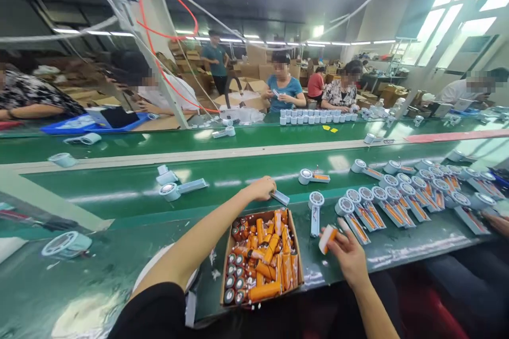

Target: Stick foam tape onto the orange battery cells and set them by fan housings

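My left hand (262,188) reaches out over the green bench, its fingers closed on the head of a small white handheld fan (279,197) whose grey-blue handle sticks out to the right. My right hand (345,250) is nearer me, closed on an orange battery cell with a white end (327,238). Between my arms stands an open cardboard box (296,270) full of orange battery cells. Just right of the box, a white fan (315,209) lies on the bench with its handle toward me.
Rows of fans with orange cells in their open handles (392,201) lie to the right. More fans (175,188) sit on the green conveyor belt. Several people work across the line, by a row of white parts (314,116). Another person's hand (497,222) is at far right.
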Tool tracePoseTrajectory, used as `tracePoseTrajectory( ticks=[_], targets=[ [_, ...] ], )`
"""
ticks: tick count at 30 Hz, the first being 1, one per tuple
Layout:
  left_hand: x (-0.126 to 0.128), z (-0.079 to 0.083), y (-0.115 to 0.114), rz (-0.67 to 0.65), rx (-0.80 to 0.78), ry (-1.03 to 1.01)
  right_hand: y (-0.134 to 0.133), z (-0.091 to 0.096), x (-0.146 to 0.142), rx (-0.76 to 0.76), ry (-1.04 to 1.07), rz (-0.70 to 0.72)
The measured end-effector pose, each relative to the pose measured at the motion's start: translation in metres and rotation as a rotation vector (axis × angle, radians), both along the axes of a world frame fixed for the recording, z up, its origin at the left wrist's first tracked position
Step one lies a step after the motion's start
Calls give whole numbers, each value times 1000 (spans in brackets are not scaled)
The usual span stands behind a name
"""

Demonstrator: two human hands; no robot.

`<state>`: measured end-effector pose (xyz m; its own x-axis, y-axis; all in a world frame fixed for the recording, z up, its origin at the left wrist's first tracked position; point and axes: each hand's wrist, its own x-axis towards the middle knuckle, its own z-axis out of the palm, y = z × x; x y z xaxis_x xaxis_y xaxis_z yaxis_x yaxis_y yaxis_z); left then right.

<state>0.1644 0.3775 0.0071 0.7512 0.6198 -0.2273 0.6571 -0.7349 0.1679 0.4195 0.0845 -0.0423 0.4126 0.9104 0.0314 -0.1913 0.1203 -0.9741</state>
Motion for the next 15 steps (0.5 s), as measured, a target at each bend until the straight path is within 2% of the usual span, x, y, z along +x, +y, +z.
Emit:
tracePoseTrajectory(
  ticks=[2,5,9,12,15],
  targets=[
    [4,-3,8,-18,-45,-33,26,19,-13,34,-124,62],
    [6,-2,17,-8,-93,-74,85,41,-30,87,-376,132],
    [6,0,17,39,-97,-119,156,49,-47,4,-878,228],
    [11,-1,14,73,-89,-147,181,47,-53,-61,-1068,277],
    [19,-1,13,98,-80,-172,186,45,-52,-136,-1251,330]
  ],
)
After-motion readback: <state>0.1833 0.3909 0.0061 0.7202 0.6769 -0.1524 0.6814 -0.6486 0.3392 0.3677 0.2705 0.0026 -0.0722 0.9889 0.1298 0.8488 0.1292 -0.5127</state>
